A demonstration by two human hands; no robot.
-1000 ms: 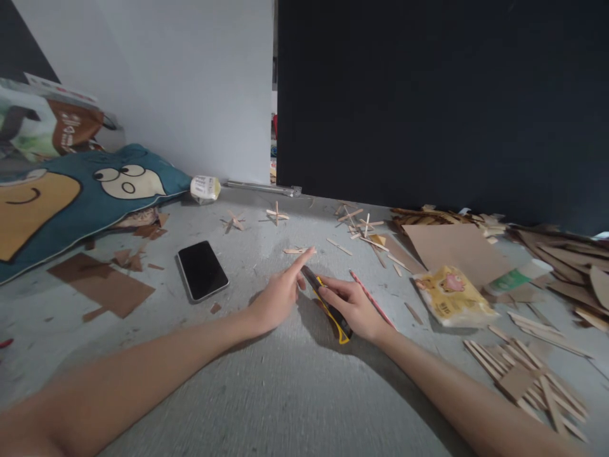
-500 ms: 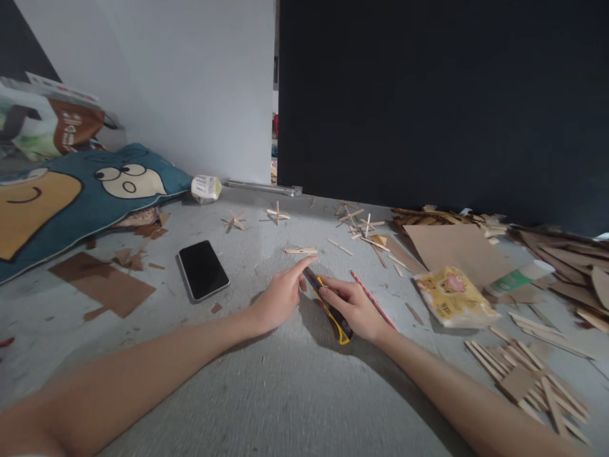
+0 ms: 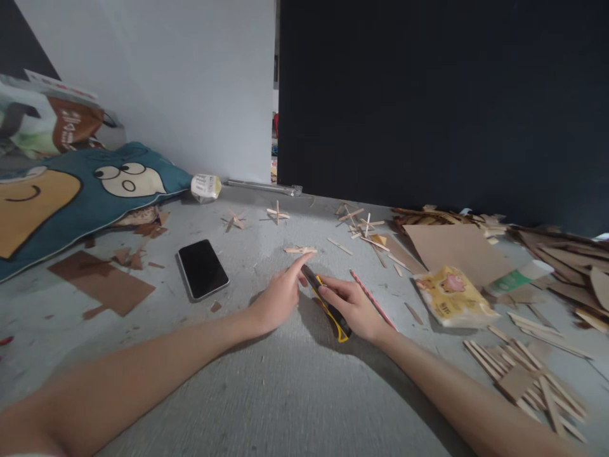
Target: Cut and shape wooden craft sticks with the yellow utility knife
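Observation:
My right hand (image 3: 354,306) is closed around a black and yellow utility knife (image 3: 340,329), its thumb lying along the handle. The front end of the knife points up and left, reaching my left hand (image 3: 280,297). On the left hand the index finger is stretched forward and the other fingers are curled under. What those curled fingers hold, if anything, is hidden. Just beyond the index fingertip lies a short pile of small wooden sticks (image 3: 297,250) on the grey tabletop (image 3: 228,393). A red patterned pencil-like stick (image 3: 372,299) lies beside my right hand.
A phone (image 3: 203,269) and brown cardboard (image 3: 104,283) lie left, below a blue cushion (image 3: 157,171). Crossed-stick pieces (image 3: 278,214) stand at the back. To the right are a yellow tissue pack (image 3: 454,297), a glue stick (image 3: 521,278) and loose wooden sticks (image 3: 547,387).
Both hands stay almost in place. The left index fingertip and the knife have shifted only slightly; nothing has been picked up or let go.

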